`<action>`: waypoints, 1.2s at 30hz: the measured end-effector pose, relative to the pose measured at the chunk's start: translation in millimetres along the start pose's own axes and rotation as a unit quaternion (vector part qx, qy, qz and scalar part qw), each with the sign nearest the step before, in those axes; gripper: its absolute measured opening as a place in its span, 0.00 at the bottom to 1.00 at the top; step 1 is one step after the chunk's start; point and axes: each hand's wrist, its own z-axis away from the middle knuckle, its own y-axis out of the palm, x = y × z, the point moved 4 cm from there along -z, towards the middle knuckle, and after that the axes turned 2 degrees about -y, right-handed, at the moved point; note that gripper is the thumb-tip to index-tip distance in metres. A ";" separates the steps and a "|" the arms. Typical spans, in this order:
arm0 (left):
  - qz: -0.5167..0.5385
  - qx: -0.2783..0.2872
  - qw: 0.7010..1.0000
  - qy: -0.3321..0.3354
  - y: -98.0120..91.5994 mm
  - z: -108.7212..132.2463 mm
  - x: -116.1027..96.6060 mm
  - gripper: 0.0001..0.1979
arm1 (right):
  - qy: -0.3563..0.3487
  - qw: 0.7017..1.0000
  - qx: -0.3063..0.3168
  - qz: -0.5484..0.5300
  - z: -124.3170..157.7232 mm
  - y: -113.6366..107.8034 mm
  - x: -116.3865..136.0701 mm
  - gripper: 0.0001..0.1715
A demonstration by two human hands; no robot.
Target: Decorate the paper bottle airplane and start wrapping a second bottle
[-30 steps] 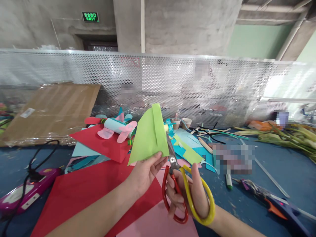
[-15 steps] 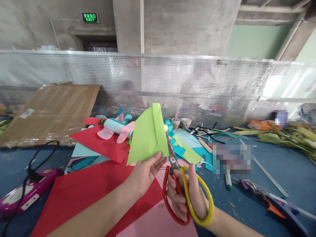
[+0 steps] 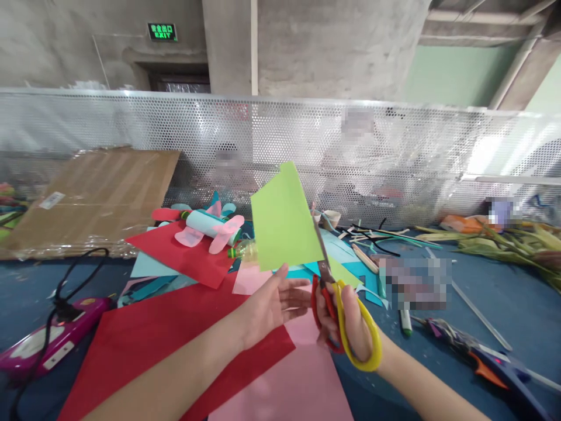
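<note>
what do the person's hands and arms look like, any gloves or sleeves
The left hand and right hand are ungloved, with no ring visible. The left forearm and right forearm are bare too: no sleeve, watch or bracelet shows.

My left hand [image 3: 265,307] hovers loosely spread, thumb [image 3: 282,272] raised and fingers [image 3: 295,283] pointing right, beside my curled right hand [image 3: 355,327], both forearms [image 3: 188,359] extended.

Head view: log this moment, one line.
left hand: open, near lower edge of green paper, contact unclear | right hand: gripping scissors | green paper: against scissors
</note>
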 end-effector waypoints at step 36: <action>-0.714 -0.056 0.589 0.375 -52.9 -5.9 -71.6 0.06 | 0.149 0.877 0.288 0.355 29.0 -40.5 34.1 0.38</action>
